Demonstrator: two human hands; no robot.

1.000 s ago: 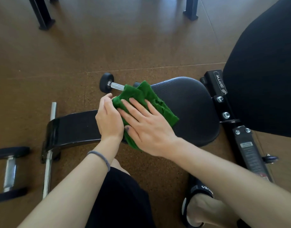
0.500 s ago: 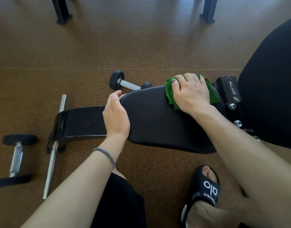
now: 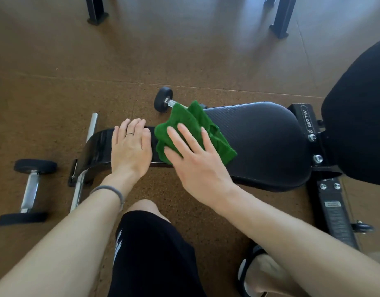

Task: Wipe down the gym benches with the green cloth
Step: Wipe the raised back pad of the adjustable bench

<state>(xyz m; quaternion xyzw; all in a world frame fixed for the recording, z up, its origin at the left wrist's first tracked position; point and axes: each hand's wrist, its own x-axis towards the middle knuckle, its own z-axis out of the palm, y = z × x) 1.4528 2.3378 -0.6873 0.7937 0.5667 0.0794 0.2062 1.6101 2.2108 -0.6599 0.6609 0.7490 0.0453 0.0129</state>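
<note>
Since half-second earlier, right hand [image 3: 195,161] has swept green cloth [image 3: 197,129] from far end of seat pad [image 3: 260,144] back to narrow near end. Fingers straight, spread, pressing cloth flat; nothing gripped. Left hand [image 3: 131,146] flat, fingers together, rests on glossy black frame [image 3: 96,148]. Step: mid-wipe of seat. Next likely: another pass, then upright backrest [image 3: 360,116]. Pad black, textured, rounded; cloth fuzzy, crumpled.

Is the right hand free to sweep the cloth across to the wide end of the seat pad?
Probably yes. The right hand presses the green cloth flat at the narrow end, and the seat pad beyond lies bare.
</note>
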